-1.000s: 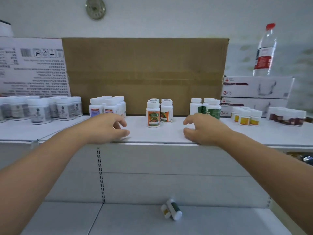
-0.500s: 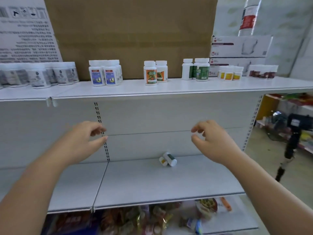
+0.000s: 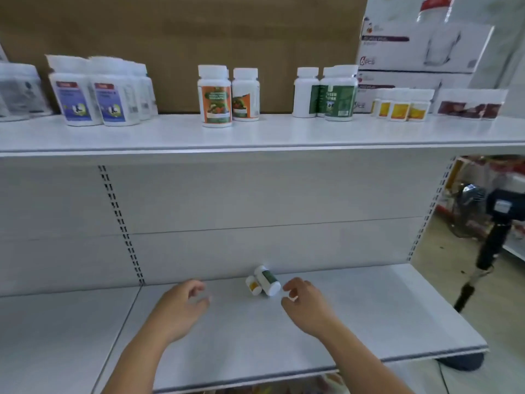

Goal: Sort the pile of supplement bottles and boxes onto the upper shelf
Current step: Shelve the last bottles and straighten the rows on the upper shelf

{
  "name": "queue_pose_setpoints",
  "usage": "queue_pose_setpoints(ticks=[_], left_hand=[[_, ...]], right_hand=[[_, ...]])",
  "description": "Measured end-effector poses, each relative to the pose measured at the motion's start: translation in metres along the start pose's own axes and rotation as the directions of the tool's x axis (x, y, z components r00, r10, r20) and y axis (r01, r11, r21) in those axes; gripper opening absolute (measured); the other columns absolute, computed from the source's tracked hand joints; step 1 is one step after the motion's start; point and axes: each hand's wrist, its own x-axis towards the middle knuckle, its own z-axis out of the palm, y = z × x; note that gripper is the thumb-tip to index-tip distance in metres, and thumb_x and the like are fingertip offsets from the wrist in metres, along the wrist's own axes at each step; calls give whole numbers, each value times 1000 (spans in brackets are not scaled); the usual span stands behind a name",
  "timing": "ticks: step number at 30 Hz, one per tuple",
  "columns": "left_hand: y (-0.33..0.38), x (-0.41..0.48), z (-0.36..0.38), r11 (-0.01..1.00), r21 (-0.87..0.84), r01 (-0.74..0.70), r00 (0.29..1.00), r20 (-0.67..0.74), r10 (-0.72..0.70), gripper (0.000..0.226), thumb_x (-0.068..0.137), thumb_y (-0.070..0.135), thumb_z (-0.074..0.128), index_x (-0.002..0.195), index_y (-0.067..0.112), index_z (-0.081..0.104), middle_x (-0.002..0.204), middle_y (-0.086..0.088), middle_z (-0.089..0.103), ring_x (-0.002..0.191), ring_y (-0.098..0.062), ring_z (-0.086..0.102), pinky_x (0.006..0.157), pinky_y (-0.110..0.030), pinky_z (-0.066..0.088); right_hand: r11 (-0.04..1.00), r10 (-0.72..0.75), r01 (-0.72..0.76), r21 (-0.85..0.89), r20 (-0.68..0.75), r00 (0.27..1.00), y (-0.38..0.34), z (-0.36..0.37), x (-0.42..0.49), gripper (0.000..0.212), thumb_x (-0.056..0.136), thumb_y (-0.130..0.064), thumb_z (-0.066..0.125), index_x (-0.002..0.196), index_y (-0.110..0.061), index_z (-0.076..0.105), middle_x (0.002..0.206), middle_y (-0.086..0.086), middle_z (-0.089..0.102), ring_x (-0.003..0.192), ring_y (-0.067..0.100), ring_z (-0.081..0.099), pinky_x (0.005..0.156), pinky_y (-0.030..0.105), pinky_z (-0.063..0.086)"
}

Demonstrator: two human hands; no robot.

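Both hands are empty. The left hand [image 3: 181, 308] hovers low over the white metal lower shelf [image 3: 383, 314], fingers loosely curled and thumb apart from them, gripping nothing.

Between the two hands, nearer the right one, lie two loose items. A small white plastic bottle with a yellow label [image 3: 253, 288] touches, on its right, a larger white plastic bottle with a green label [image 3: 268, 282]. Both lie on their sides near the back panel, so each needs righting once lifted.

The right hand [image 3: 308, 307] also holds nothing. Fingers and thumb are parted in a narrow, pinch-ready gap, with the fingertips [image 3: 288, 288] just beside the green-label bottle's near end; I cannot tell if they touch. With two hands and two bottles, probably one bottle each: left takes yellow, right takes green.

Above the hands, the white metal upper shelf [image 3: 255, 135] carries upright stock grouped by label, fronts facing out.
- **Up and left of the left hand:** blue-label white bottles [image 3: 93, 100].
- **Over the gap between the hands:** orange-label white bottles [image 3: 217, 100].
- **Above the right hand:** green-label white bottles [image 3: 336, 100], the likely home for the larger bottle.
- **Further right:** a row of small yellow-label bottles [image 3: 397, 108], the likely home for the small one.

A brown cardboard sheet [image 3: 199, 38] stands behind the groups, seemingly as a backstop.
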Motion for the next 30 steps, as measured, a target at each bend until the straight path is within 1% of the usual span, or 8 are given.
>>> queue_pose_setpoints(ticks=[3, 9, 14, 18, 21, 24, 27, 30], left_hand=[[-4, 49, 50, 999, -2, 41, 999, 13, -41, 34, 90, 28, 65, 122, 16, 61, 121, -4, 65, 113, -16, 59, 88, -20, 39], [-10, 137, 137, 990, -27, 135, 988, 74, -133, 37, 95, 31, 52, 124, 9, 59, 126, -11, 63, 117, -26, 58, 79, -25, 40], [-8, 179, 189, 962, -175, 211, 976, 89, -198, 32, 96, 27, 49, 87, 3, 67, 100, -25, 69, 97, -34, 65, 63, -31, 39], [-4, 184, 188, 929, -290, 230, 972, 115, -205, 18, 90, 16, 58, 95, 7, 72, 99, -15, 72, 97, -28, 67, 74, -28, 48], [-2, 169, 190, 910, -328, 255, 965, 152, -215, 27, 84, 14, 67, 110, 6, 68, 110, -16, 70, 104, -30, 65, 92, -37, 50], [3, 143, 190, 924, -286, 254, 963, 160, -215, 41, 81, 15, 68, 116, -6, 61, 117, -26, 65, 111, -36, 61, 95, -44, 47], [7, 116, 188, 927, -257, 272, 957, 172, -233, 52, 81, 14, 68, 125, -9, 54, 125, -27, 59, 117, -36, 58, 99, -45, 44], [7, 93, 182, 886, -323, 332, 938, 214, -274, 55, 84, 10, 68, 135, 4, 50, 126, -14, 60, 115, -28, 59, 100, -36, 47]], right_hand=[[998, 61, -61, 1, 63, 996, 24, 19, 57, 33, 88, -34, 50, 120, -25, 50, 114, -3, 54, 85, 11, 55, 65, 23, 41], [994, 86, -83, -64, 45, 995, 59, 66, 152, 65, 95, -56, 41, 138, -7, 44, 133, 17, 54, 120, 32, 52, 95, 34, 43], [992, 117, -112, -51, 107, 987, 84, 102, 186, 58, 91, -59, 44, 94, -5, 63, 108, 20, 62, 104, 34, 59, 72, 28, 37], [973, 132, -137, 184, 38, 991, 85, 105, 185, 44, 85, -43, 63, 103, -5, 51, 99, 10, 59, 91, 28, 60, 69, 30, 43], [905, 161, -182, 385, 87, 983, 84, 103, 166, 38, 85, -36, 65, 99, -8, 45, 94, 9, 59, 76, 18, 58, 63, 29, 47], [771, 185, -255, 583, 177, 967, 78, 104, 139, 41, 86, -27, 67, 108, 0, 45, 108, 21, 61, 90, 27, 67, 75, 39, 59], [594, 236, -315, 740, 215, 948, 73, 101, 107, 28, 91, -18, 63, 99, 3, 47, 98, 20, 60, 78, 22, 67, 58, 29, 58], [501, 301, -351, 791, 221, 928, 75, 102, 79, 35, 92, -18, 61, 111, 10, 51, 97, 20, 62, 85, 27, 65, 76, 42, 59]])
